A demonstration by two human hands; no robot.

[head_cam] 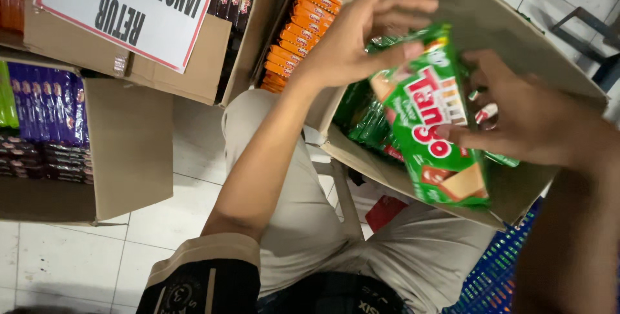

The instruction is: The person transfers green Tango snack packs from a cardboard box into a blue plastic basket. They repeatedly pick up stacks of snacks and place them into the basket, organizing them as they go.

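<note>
White floor tiles (pixel 161 217) surround an open carton (pixel 516 42), above which the left hand (pixel 361 42) and right hand (pixel 536 120) pinch a green wafer packet (pixel 433 139) by opposite edges, keeping it upright.

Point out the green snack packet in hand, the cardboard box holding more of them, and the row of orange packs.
green snack packet (pixel 431 134), head view, front face
cardboard box (pixel 491 23), head view, far flap
orange packs (pixel 303 23), head view, mid row

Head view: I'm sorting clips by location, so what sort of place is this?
Probably a shop stockroom: both hands hold a green snack pack over an open carton, with more cartons of orange packs and purple packs on the tiled floor.
</note>
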